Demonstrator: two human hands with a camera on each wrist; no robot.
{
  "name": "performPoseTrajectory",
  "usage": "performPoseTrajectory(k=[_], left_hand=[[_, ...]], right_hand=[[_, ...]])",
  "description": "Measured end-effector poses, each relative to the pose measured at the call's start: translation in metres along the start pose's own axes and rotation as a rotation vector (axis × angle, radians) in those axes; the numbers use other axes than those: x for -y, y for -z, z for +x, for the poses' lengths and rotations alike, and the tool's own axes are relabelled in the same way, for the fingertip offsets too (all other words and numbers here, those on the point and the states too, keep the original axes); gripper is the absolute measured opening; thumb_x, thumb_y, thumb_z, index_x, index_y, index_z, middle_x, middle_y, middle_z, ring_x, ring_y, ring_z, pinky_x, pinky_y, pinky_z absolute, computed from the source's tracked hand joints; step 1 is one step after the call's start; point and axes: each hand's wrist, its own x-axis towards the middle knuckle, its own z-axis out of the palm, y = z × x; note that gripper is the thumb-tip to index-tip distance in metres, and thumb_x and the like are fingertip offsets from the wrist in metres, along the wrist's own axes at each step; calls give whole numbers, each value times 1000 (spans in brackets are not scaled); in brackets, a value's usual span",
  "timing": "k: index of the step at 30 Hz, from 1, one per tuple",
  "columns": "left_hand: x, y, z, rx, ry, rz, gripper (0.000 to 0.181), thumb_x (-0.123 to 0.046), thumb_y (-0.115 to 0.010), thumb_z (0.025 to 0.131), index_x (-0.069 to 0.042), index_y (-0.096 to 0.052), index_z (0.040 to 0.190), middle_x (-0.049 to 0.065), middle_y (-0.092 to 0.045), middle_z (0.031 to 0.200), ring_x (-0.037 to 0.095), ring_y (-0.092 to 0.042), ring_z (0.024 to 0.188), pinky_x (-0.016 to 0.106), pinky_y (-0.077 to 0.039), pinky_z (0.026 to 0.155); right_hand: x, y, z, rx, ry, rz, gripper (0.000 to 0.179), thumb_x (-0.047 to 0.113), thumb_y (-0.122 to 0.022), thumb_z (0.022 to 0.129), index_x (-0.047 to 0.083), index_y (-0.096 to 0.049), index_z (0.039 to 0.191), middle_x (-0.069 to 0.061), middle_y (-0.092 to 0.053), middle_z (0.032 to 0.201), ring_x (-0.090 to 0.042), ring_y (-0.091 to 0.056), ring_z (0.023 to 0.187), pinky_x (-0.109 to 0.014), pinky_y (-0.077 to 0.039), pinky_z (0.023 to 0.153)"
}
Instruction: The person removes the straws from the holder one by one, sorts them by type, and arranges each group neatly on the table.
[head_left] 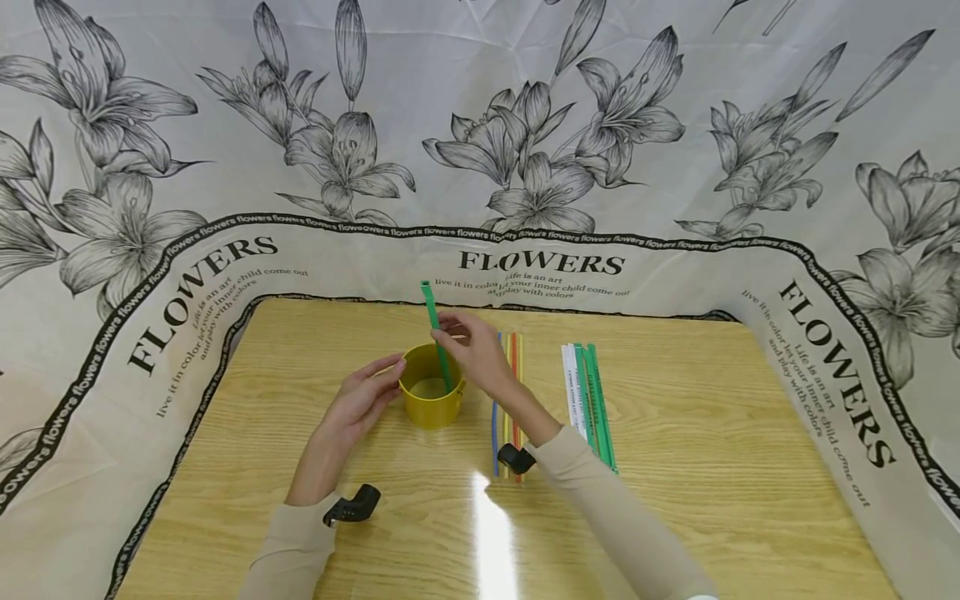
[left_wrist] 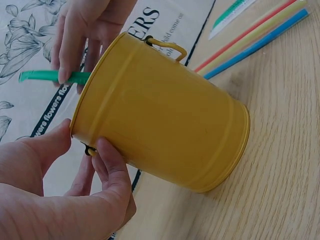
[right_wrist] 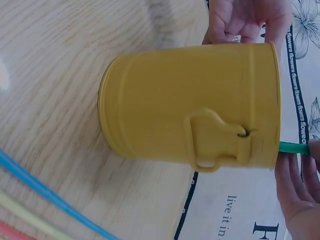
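A small yellow metal bucket (head_left: 433,412) with little side handles stands upright on the table. My left hand (head_left: 363,398) holds it at its left side, the thumb at the rim and the fingers around a side handle in the left wrist view. Over the bucket's far right side, my right hand (head_left: 474,350) pinches a green wrapped straw (head_left: 431,304) between thumb and fingers. The straw's lower part is inside the bucket and its flattened top end (left_wrist: 30,75) sticks up above the rim. In the right wrist view only a short piece of the straw (right_wrist: 294,147) shows.
Right of the bucket lie blue (head_left: 495,433), yellow and orange straws (head_left: 514,358), partly under my right forearm. Farther right are several white (head_left: 570,375) and green wrapped straws (head_left: 597,400) with print. A flower-printed cloth (head_left: 540,287) surrounds the wooden table (head_left: 712,417).
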Motion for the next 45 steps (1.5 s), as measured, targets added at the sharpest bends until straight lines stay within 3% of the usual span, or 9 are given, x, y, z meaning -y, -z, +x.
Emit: performPoseTrajectory(k=[9,12,19,26,31,45], left_hand=[[0,0,1,-2,-9,1,48,-9,-58,106,2,-46,151,17,-53,141,16,-62,113,22,-53,90],[0,0,2,5,-12,-1,48,-9,-59,106,3,-46,151,16,-54,141,16,-62,113,21,-53,89],[0,-1,2,6,-11,-10,49,-9,-60,105,2,-46,151,16,-53,142,19,-60,116,23,-53,92],[0,0,3,10,-5,-16,48,-8,-58,106,1,-46,151,16,-52,143,18,-60,115,26,-52,97],[0,1,3,24,-10,-16,50,-9,-59,106,3,-44,152,17,-51,144,15,-61,113,25,-52,96],[-1,0,0,7,1,-4,49,-8,-57,106,2,-44,152,21,-44,151,14,-63,111,26,-51,99]], right_hand=[[-2,24,-1,-99,-9,140,28,8,-67,101,-5,-64,126,-19,-64,109,-37,-72,98,-39,-62,79],[-2,33,0,-131,-24,180,31,9,-67,101,-6,-64,128,-20,-62,109,-34,-71,95,-39,-62,77],[-1,49,2,-215,-88,312,36,5,-66,101,-10,-58,132,-17,-61,110,-14,-69,87,-40,-62,77],[4,63,6,-300,-159,430,33,3,-66,100,-9,-58,130,-12,-62,109,-13,-69,85,-43,-61,81],[5,74,7,-363,-189,437,37,5,-68,100,-10,-58,132,-8,-63,106,-12,-70,84,-39,-61,81],[-11,96,-7,-389,-216,328,39,11,-72,98,-5,-61,132,-6,-67,107,-12,-69,85,-33,-62,76]])
